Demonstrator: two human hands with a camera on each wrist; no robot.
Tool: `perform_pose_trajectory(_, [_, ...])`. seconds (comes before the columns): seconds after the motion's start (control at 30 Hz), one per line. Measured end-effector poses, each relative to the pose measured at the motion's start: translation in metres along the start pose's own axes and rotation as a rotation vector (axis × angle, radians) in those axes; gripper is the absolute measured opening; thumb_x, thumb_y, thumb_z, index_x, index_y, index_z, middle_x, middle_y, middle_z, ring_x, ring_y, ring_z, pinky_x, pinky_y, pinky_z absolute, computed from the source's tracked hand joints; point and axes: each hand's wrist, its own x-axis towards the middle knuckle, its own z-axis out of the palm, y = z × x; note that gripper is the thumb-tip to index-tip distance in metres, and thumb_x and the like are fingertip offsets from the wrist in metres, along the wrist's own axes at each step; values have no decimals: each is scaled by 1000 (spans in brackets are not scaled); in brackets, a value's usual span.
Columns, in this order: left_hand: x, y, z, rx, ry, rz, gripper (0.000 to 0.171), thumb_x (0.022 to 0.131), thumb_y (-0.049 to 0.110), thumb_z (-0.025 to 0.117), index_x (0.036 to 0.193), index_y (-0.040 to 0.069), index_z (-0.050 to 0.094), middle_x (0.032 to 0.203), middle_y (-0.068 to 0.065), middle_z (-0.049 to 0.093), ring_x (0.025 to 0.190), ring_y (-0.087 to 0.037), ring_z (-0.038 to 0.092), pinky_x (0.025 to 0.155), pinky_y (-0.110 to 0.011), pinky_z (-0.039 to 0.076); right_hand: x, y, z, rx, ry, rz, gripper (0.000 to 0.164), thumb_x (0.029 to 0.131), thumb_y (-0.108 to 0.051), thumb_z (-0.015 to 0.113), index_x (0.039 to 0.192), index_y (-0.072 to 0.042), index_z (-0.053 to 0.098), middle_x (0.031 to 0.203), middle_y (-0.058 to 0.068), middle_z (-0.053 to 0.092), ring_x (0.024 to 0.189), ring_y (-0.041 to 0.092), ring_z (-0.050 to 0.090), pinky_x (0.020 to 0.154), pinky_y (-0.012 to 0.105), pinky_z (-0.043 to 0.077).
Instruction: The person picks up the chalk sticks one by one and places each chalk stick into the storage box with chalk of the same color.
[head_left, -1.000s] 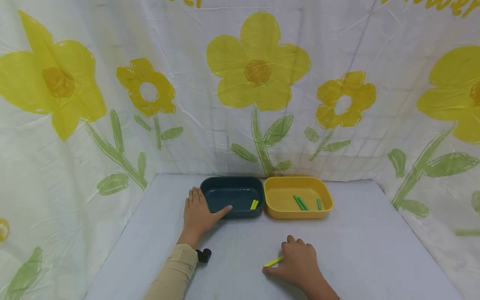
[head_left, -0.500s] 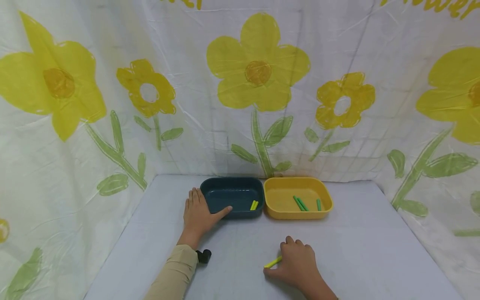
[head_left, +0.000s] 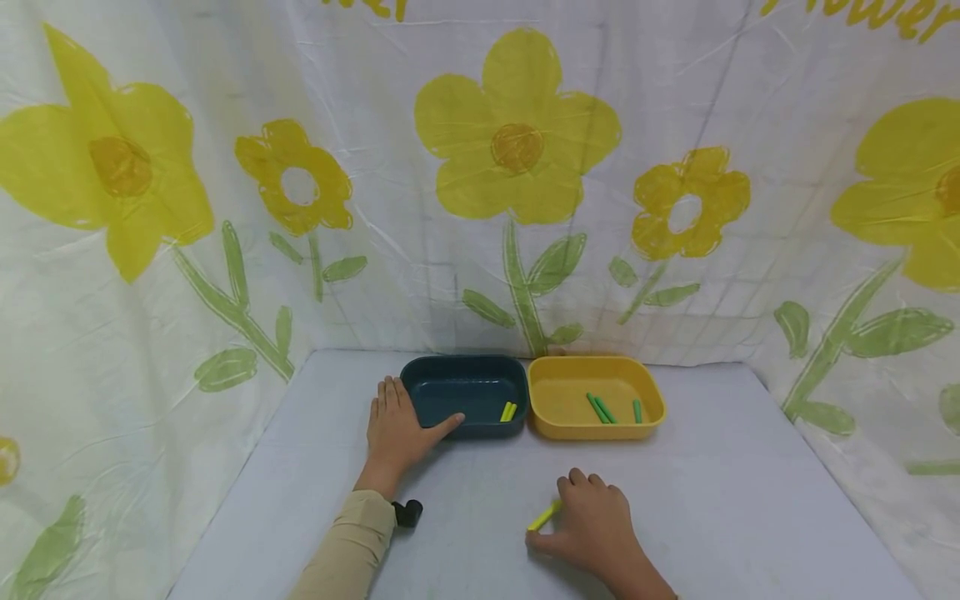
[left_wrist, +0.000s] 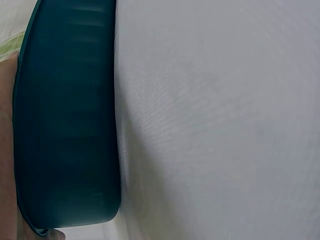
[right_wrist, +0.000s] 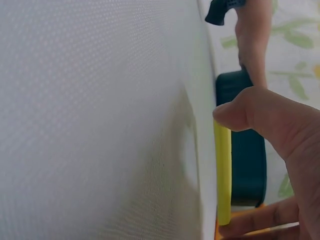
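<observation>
My left hand (head_left: 397, 433) rests at the near left corner of a dark teal tray (head_left: 461, 431), fingers straight along its left side and thumb on the front rim. Two short yellow sticks (head_left: 508, 412) lie in that tray. My right hand (head_left: 592, 529) is over the table in front of the trays. It holds another yellow stick (right_wrist: 223, 175) by its ends, the thumb at one end and a fingertip at the other. The left wrist view shows mainly the teal tray's outer wall (left_wrist: 67, 125), and little of the hand.
A yellow tray (head_left: 596, 431) stands right beside the teal one, with several green sticks (head_left: 600, 408) inside. Behind both trays hangs a white curtain (head_left: 405, 275) printed with yellow flowers. Under everything is a white cloth-covered table (head_left: 712, 500).
In my right hand the yellow stick has swung to a steeper slant, its far end now farther from me. My left hand and both trays have stayed put.
</observation>
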Motion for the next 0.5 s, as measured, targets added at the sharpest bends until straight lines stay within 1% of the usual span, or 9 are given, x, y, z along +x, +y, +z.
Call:
perform_pose_trajectory(0.33, [0,-1,1,5,11,5,152,73,105,45,166,-11,10,175,-32,9,165,-47,8,132,-62,14,1,-1,-4,-1,83,-46,78,67,-82,78,105,-14,73,89,-2,57,79,17,50,68,43,54])
perform_pose_trajectory(0.4, [1,-1,2,6,14,4,152,73,105,45,166,-10,11,175,-32,11,165,-46,10,132,-62,15,1,-1,-4,1,115,-61,77,67,-81,78,105,-14,73,91,-2,59,80,17,51,67,42,54])
perform_pose_trajectory(0.5, [0,-1,2,3,12,0,153,72,106,44,166,-10,11,175,-31,10,165,-46,10,133,-62,15,2,1,-4,8,187,-80,75,67,-79,80,106,-15,73,93,-3,61,81,16,51,66,38,53])
